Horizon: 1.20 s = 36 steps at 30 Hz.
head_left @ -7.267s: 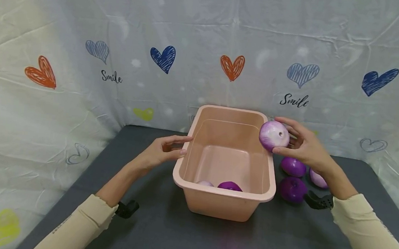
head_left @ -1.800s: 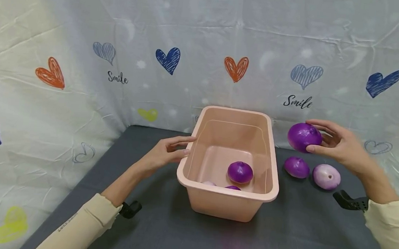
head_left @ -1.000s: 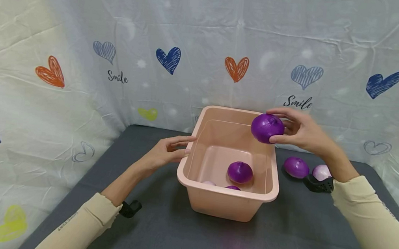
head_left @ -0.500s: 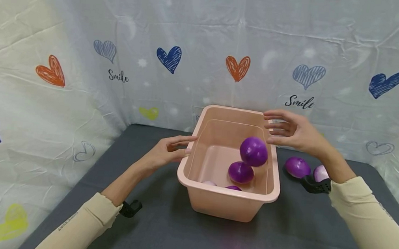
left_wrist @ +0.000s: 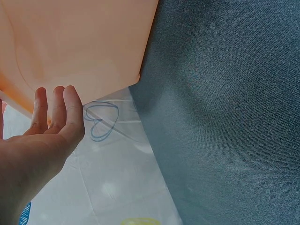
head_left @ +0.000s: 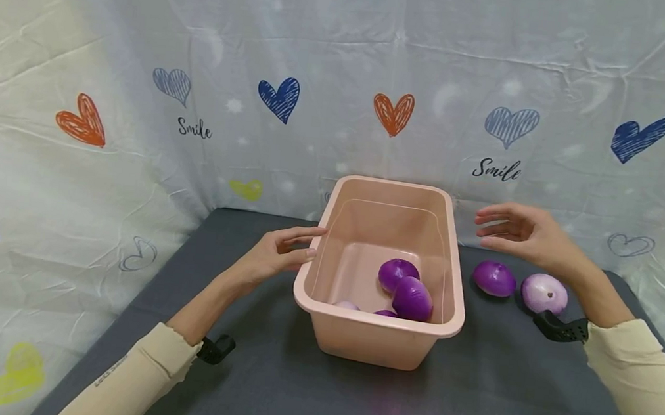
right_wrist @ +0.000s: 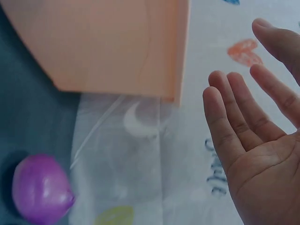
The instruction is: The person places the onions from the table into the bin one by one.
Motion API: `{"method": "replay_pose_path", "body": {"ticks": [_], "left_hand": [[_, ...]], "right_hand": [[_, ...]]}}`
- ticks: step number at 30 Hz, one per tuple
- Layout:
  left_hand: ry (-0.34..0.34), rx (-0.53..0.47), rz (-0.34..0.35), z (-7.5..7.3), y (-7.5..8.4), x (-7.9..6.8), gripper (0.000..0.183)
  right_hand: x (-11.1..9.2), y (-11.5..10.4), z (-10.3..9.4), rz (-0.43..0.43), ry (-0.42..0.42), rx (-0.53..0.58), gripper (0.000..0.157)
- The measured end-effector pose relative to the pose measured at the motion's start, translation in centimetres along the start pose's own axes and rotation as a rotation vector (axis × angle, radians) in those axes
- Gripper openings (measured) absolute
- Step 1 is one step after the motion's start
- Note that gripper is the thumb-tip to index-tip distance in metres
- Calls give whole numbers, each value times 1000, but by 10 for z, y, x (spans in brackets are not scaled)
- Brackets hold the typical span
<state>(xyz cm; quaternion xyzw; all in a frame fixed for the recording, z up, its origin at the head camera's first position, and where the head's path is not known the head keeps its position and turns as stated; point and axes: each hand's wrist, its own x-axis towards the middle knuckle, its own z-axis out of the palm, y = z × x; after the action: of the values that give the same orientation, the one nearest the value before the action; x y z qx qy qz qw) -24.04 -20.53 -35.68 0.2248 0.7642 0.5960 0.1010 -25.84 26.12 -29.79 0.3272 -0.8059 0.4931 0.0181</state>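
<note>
A peach plastic tub [head_left: 377, 338] stands on the dark table. My left hand [head_left: 271, 255] rests its fingertips on the tub's left rim, fingers fairly straight; the left wrist view shows them against the outer wall. Inside the tub lie two purple onions in plain sight, a rear onion [head_left: 398, 274] and a front onion [head_left: 413, 299] leaning together. Parts of a pale onion [head_left: 346, 305] and another purple one show behind the front rim. My right hand [head_left: 523, 232] hovers with loosely bent fingers, holding nothing, above a purple onion [head_left: 494, 278] and a pale onion [head_left: 544, 294] right of the tub.
A white sheet printed with hearts [head_left: 393, 114] and "Smile" lettering hangs behind the table and along its left side. The dark cloth-covered table [head_left: 316, 397] extends in front of the tub. Black straps [head_left: 559, 327] sit on both wrists.
My right hand carried a purple onion from the right over the tub and let it drop in. It has since moved back right, empty. The left hand stays at the rim.
</note>
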Motion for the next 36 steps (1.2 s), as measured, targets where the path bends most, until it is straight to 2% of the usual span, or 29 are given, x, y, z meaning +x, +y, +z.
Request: {"method": "replay_pose_path", "body": {"ticks": [4, 11, 17, 24, 32, 36], "left_hand": [[-2, -1, 3, 0, -1, -1, 50], [-3, -3, 1, 0, -2, -1, 50], [6, -5, -2, 0, 0, -1, 49], [5, 1, 0, 0, 2, -1, 51], [9, 5, -3, 0, 0, 0, 50], [7, 7, 2, 1, 0, 0, 51]], "right_hand": [[-15, 8, -7, 9, 21, -43, 39], [-45, 20, -22, 117, 88, -84, 36], [-68, 29, -31, 159, 131, -96, 34], [-86, 38, -41, 203, 155, -127, 35], [-101, 53, -50, 203, 128, -153, 39], [-110, 64, -53, 229, 143, -185, 41]]}}
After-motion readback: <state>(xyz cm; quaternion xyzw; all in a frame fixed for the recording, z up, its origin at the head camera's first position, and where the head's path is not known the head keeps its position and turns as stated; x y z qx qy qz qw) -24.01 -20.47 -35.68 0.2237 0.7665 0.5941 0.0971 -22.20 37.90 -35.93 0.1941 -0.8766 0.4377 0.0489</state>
